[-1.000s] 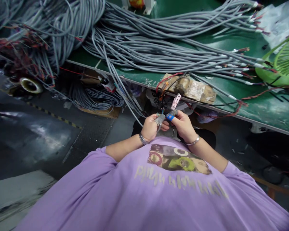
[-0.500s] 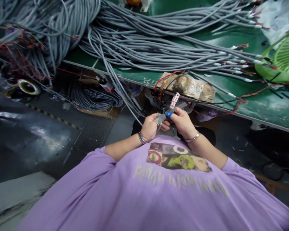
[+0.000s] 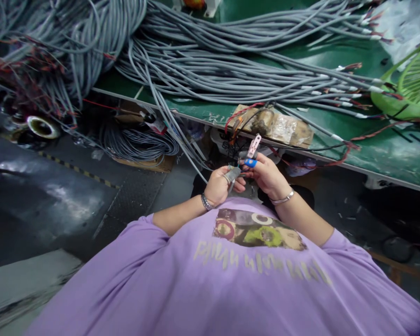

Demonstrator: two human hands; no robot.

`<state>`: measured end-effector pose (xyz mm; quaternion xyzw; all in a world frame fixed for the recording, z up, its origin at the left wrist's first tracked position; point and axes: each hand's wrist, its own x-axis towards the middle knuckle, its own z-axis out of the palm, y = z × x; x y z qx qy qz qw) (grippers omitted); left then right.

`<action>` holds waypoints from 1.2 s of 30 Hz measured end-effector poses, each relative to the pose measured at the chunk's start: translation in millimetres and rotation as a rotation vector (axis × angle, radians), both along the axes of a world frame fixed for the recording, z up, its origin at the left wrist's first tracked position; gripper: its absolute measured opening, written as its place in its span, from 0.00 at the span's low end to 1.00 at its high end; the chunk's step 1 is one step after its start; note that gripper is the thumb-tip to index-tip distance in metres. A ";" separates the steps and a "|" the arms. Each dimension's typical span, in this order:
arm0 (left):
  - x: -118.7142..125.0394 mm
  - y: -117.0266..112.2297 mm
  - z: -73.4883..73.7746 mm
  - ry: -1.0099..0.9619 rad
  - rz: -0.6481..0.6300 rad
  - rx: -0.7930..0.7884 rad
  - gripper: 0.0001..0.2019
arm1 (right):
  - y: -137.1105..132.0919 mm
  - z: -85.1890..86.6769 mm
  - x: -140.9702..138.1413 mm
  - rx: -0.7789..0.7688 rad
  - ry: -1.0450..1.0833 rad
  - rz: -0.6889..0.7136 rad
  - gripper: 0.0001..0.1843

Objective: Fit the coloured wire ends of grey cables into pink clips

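Observation:
My left hand [image 3: 217, 186] is closed around the end of a grey cable [image 3: 233, 174], its sheath pointing up to the right. Fine coloured wires [image 3: 244, 172] come out of that end and run to my right hand [image 3: 268, 175], whose fingers are pinched on them. A blue band [image 3: 250, 163] wraps one of the right-hand digits. Just beyond those fingers stands a flat pink strip with holes [image 3: 254, 145]; whether the hand touches it I cannot tell. Both hands are in front of the bench edge, above my lap.
Long bundles of grey cables [image 3: 210, 70] lie across the green bench [image 3: 381, 158]. A taped block [image 3: 283, 128] with loose wires sits at its front edge. On the right is a green fan [image 3: 416, 88]; under the bench, a coil of cable [image 3: 136, 142] rests on cardboard.
My right hand has shifted slightly right, away from the cable end, and the gap between the hands is wider. My left hand has barely moved.

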<state>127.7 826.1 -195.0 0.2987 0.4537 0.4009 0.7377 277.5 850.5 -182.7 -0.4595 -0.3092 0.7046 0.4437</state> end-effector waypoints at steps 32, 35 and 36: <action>-5.2 -1.5 6.6 0.024 -0.015 0.050 0.22 | -8.4 -6.0 -4.8 0.097 -0.085 -0.154 0.21; -5.5 -0.2 11.9 0.016 -0.022 0.046 0.22 | -6.2 -6.7 2.2 0.029 -0.018 -0.161 0.22; -5.7 0.1 12.9 0.018 -0.031 0.049 0.22 | -5.2 -6.4 4.9 0.011 -0.014 -0.147 0.22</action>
